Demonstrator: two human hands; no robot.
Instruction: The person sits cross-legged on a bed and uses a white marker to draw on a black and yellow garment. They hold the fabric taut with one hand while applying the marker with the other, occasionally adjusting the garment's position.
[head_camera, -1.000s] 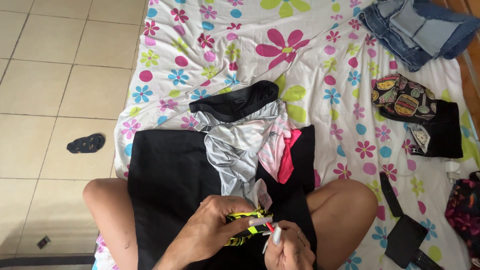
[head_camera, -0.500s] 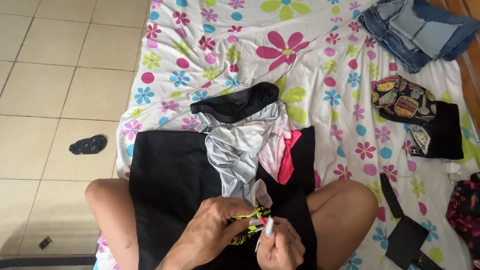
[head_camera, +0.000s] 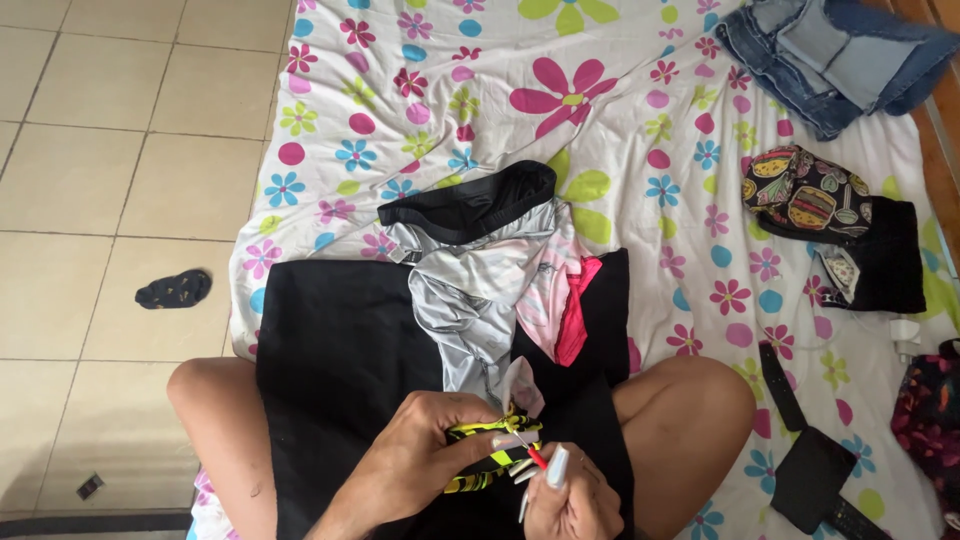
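Since a second ago both hands have lifted slightly and drawn together, the right one rotating so its red-handled tool tips in toward the yellow-and-black trim. Left hand (head_camera: 415, 455) pinches the yellow-and-black trim piece (head_camera: 490, 448) between thumb and fingers, closed tight on it. Right hand (head_camera: 570, 495) holds a small red-handled tool (head_camera: 537, 457), likely a seam ripper or needle, fingers narrow around it. Step in hand looks like picking or stitching at the trim; the next move calls for a steady tip and taut fabric. Trim sits over the black garment (head_camera: 340, 350) on the lap, near the silver-grey cloth (head_camera: 470, 300), just left of the tool tip. Flowered sheet (head_camera: 600, 120) lies beyond.
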